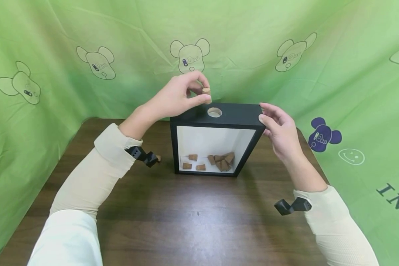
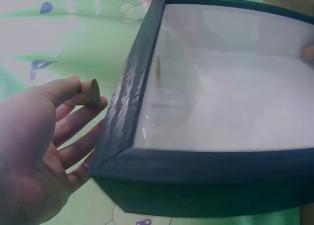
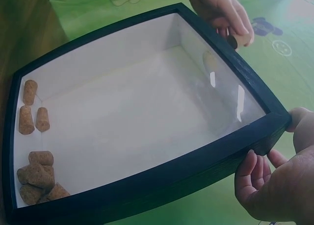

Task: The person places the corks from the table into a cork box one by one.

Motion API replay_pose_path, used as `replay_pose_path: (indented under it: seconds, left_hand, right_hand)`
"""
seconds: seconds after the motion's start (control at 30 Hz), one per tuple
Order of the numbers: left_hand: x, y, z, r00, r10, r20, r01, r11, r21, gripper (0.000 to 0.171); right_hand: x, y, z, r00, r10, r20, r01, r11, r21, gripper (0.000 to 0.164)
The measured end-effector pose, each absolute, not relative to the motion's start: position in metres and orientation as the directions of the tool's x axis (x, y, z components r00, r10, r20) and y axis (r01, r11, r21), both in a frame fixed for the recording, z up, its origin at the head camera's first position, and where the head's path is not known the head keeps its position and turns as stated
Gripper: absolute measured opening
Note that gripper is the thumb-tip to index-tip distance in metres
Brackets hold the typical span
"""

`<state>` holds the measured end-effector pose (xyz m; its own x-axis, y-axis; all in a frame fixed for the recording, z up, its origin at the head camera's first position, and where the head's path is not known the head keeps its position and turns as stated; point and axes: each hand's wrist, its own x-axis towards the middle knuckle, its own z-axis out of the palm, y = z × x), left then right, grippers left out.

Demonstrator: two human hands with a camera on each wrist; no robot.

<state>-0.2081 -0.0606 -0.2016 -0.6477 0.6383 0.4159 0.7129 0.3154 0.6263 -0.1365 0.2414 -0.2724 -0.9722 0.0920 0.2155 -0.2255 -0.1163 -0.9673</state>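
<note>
Between its thumb and fingers, my left hand pinches a cork stopper just above the top of a black-framed box. A round hole in that top lies slightly right of and below the cork. My right hand grips the box's upper right corner, thumb in front. Behind the clear front, several corks lie on the white floor, heaped to the right and scattered to the left. In the left wrist view the held cork is apart from the frame.
The box stands upright on a dark wooden table. Partly hidden by the left wrist camera, a small cork-coloured piece lies on the table left of the box. A green printed curtain hangs behind and at both sides.
</note>
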Motion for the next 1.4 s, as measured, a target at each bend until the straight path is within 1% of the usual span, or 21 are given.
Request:
replay_pose_path:
  seconds: [0.4,0.5,0.7,0.87,1.1,1.23,1.4]
  left_hand:
    - [-0.211,-0.042,-0.215,-0.615,0.702,0.359,0.726,0.326,0.606,0.017]
    - [-0.211,-0.042,-0.217,-0.617,0.707,0.347,0.726,0.341,0.598,0.017]
    - [-0.212,-0.049,-0.216,-0.630,0.691,0.355,0.732,0.376,0.568,0.024]
    - [-0.215,-0.067,-0.214,-0.671,0.649,0.359,0.710,0.424,0.562,0.029]
    - [-0.219,-0.113,-0.227,-0.762,0.544,0.352,0.622,0.461,0.633,0.032]
    - [-0.218,-0.143,-0.245,-0.807,0.473,0.355,0.572,0.473,0.670,0.032]
    - [-0.212,-0.176,-0.282,-0.854,0.404,0.327,0.504,0.490,0.712,0.032]
  right_hand:
    - [-0.137,0.242,-0.273,-0.973,0.095,0.209,-0.218,-0.093,-0.972,0.035]
    - [-0.137,0.242,-0.273,-0.973,0.095,0.210,-0.219,-0.095,-0.971,0.036]
    - [-0.138,0.241,-0.273,-0.974,0.091,0.209,-0.218,-0.102,-0.971,0.036]
    - [-0.139,0.240,-0.272,-0.975,0.093,0.203,-0.213,-0.110,-0.971,0.038]
    - [-0.139,0.240,-0.271,-0.975,0.095,0.201,-0.211,-0.107,-0.972,0.038]
    - [-0.138,0.240,-0.271,-0.975,0.095,0.201,-0.211,-0.108,-0.971,0.037]
    - [-0.137,0.241,-0.271,-0.975,0.099,0.200,-0.210,-0.109,-0.972,0.038]
